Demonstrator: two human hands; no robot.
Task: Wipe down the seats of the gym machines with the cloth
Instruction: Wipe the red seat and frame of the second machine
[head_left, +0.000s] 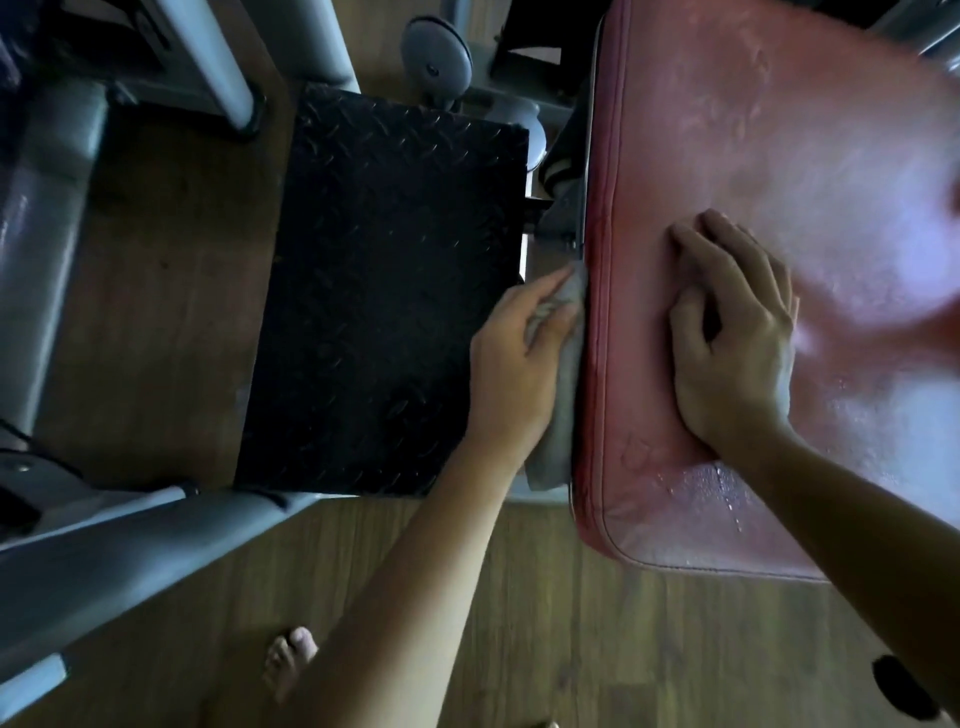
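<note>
Head: cloth lengthwise along seat edge

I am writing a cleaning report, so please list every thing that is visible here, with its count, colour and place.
seat pad: one, red, wet-looking in places, right side of the view
cloth: one, grey, against the seat pad's left edge
footplate: one, black, patterned, centre, left of the seat pad
frame tubes: several, grey, left side and top
round disc: one, grey, top centre
floor: one, brown wood, under everything
dark object: one, black, bottom right, too unclear to name
foot: one, bare, bottom, on the floor
left hand: one, grips the cloth
right hand: one, rests on the seat pad
</note>
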